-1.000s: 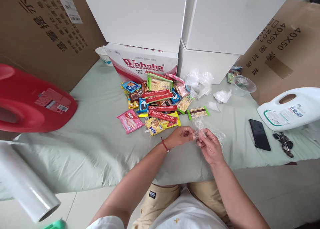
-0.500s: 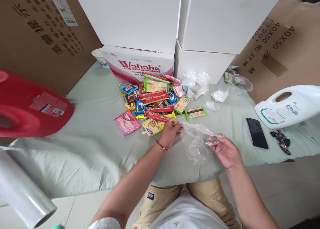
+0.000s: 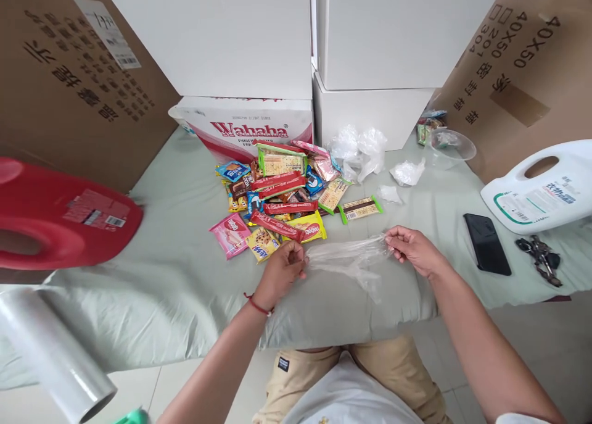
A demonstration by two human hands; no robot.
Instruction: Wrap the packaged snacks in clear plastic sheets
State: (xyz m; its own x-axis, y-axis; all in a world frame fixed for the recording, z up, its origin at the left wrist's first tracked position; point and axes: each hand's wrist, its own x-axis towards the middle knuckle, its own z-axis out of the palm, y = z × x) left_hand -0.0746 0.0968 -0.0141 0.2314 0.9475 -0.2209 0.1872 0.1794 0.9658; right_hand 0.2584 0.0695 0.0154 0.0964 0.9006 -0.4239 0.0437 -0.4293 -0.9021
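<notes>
Table [image 3: 185, 270]: draped in pale green cloth, bearing the items below.
White boxes [image 3: 208, 35]: stacked along the back.
Brown cartons [image 3: 518, 60]: printed, one at each far side.
Wahaha carton [image 3: 250, 129]: beneath the left white stack, behind the snacks.
Red jug [image 3: 69, 220]: far left, label facing the viewer.
White jug [image 3: 546, 192]: far right, lying on its side.
Glossy roll [image 3: 55, 350]: left near edge, hollow end toward the viewer.
Snack packets [image 3: 282, 208]: heaped at centre, in red, yellow, pink, blue and green wrappers.
Clear plastic film [image 3: 351, 257]: stretched between the two hands, in front of the heap; contact with the cloth cannot be told.
Left hand [image 3: 281, 270]: fingertips pinched on the film's left end, just beside the heap.
Right hand [image 3: 414, 249]: thumb and fingers pinched on the film's right end.
Crumpled plastic [image 3: 358, 149]: right of the heap.
Clear bowl [image 3: 465, 158]: back right.
Phone [image 3: 487, 244]: dark, right of the right hand.
Keys [image 3: 541, 260]: beside the phone.
Red cord [image 3: 258, 305]: around the left wrist.
</notes>
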